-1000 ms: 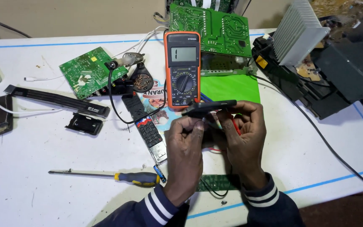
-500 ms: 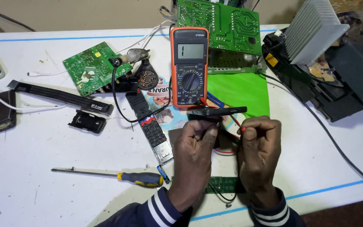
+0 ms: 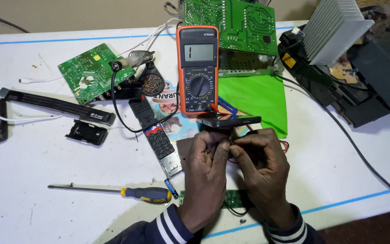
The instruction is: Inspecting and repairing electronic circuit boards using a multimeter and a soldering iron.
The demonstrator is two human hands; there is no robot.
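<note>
Table [image 3: 46,217] white, orange meter [image 3: 198,70] upright beyond my hands. Black phone [image 3: 229,120] lies just past my fingertips, long axis left-to-right. My left hand [image 3: 206,174] and right hand [image 3: 262,169] meet, pinching a small dark part [image 3: 232,141] (too tiny to identify) near the red lead [image 3: 284,145].

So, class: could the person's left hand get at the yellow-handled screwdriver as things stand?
Probably yes. The screwdriver lies in the open on the white table, just left of the left hand, with nothing between them. The hand would first have to leave what it pinches with the right hand.
</note>
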